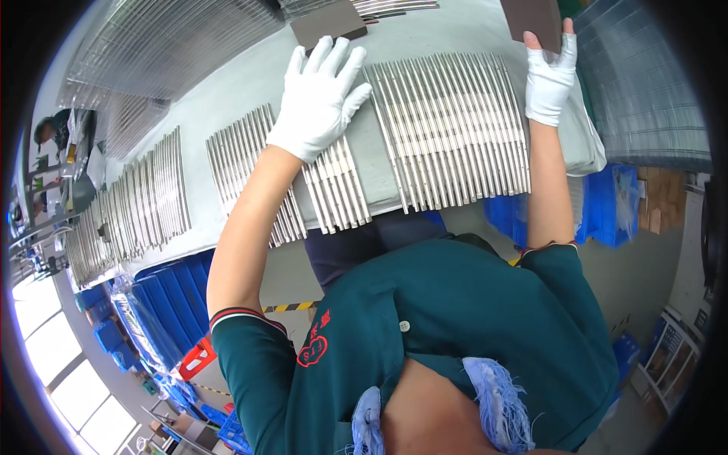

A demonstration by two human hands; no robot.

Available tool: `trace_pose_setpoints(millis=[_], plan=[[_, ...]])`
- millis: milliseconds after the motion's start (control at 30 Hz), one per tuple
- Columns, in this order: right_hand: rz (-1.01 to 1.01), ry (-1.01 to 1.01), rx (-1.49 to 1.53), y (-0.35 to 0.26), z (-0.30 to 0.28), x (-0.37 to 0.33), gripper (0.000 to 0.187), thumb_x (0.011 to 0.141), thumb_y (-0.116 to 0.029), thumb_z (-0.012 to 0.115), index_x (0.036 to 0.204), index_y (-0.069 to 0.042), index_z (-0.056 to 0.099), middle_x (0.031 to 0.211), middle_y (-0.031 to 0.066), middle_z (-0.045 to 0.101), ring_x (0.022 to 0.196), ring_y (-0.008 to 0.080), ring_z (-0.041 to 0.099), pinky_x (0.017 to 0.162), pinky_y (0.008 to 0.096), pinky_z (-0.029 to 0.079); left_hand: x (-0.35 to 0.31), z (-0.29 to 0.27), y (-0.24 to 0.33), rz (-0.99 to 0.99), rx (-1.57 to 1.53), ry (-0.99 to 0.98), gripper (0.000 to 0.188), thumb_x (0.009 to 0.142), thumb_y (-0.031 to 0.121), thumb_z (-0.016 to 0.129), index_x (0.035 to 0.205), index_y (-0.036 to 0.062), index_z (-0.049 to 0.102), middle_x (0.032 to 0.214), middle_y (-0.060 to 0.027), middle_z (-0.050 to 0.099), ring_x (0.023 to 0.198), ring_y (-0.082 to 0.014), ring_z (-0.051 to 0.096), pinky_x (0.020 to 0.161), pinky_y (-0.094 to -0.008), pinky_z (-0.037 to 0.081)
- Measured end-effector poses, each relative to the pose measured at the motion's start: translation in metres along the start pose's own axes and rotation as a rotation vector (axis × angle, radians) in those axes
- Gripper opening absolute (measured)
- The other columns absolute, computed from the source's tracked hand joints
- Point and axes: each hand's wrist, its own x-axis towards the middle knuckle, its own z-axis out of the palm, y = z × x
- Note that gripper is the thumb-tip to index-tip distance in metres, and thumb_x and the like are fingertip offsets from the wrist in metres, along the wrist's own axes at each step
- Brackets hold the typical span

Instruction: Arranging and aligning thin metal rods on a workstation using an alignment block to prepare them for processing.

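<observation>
My left hand [322, 98], in a white glove, lies with fingers spread over the metal rods. Its fingertips come up to the near edge of a grey-brown block [327, 24]; whether they touch it I cannot tell. My right hand [551, 82] wears a white glove with bare thumb and fingertip showing. It grips the lower edge of a second brown block [533, 19], partly cut off by the picture's rim. Between my hands lies a wide row of silvery metal rods [455, 129]. Narrower groups of rods [337, 186] sit under and beside my left forearm.
More rods [133, 205] lie at the left on the pale-covered table [199, 121]. Clear plastic-wrapped stacks [174, 45] stand at the far left, and clear sheeting [644, 98] at the right. Blue bins [607, 205] and cardboard [663, 199] are below the right end.
</observation>
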Motion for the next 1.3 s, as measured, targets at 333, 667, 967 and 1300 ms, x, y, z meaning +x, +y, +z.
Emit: trace_pose_setpoints(millis=[333,667,967,1300], plan=[[-0.022,-0.095,-0.124,-0.009,0.008,-0.003,0.071,0.088,-0.013,0.071,0.148,0.001,0.036,0.145,0.019,0.046,0.133,0.0288,0.044,0.112,0.0355,0.033,0.084,0.043,0.082,0.058,-0.238,0.202,0.05,0.099,0.043,0.047,0.135,0.0098,0.053,0.134,-0.0172,0.055,0.13,-0.0359,0.047,0.108,-0.0556,0.033],[0.007,-0.09,0.091,0.012,0.004,-0.005,0.071,0.087,-0.01,0.076,0.148,-0.011,0.04,0.123,0.0073,0.064,0.105,0.0131,0.062,0.093,0.0268,0.048,0.035,0.028,0.047,0.053,-0.141,0.016,0.05,0.099,0.042,0.047,0.138,0.0111,0.052,0.141,-0.0187,0.049,0.134,-0.0376,0.043,0.112,-0.0579,0.029],[0.01,-0.112,0.148,0.013,0.005,-0.004,0.07,0.087,-0.009,0.076,0.148,-0.009,0.04,0.122,0.0074,0.064,0.106,0.014,0.062,0.094,0.0269,0.048,0.016,0.019,0.035,0.009,-0.079,-0.074,0.059,0.099,0.051,0.043,0.143,0.012,0.049,0.144,-0.0194,0.046,0.138,-0.0385,0.039,0.115,-0.0577,0.023],[-0.06,-0.036,-0.22,-0.015,0.002,-0.001,0.07,0.087,-0.01,0.071,0.148,0.0,0.038,0.144,0.0187,0.047,0.131,0.0279,0.046,0.111,0.0349,0.034,0.067,0.046,0.074,0.049,-0.172,0.019,0.063,0.098,0.058,0.038,0.142,0.0147,0.05,0.144,-0.0189,0.047,0.138,-0.036,0.039,0.115,-0.0551,0.025]])
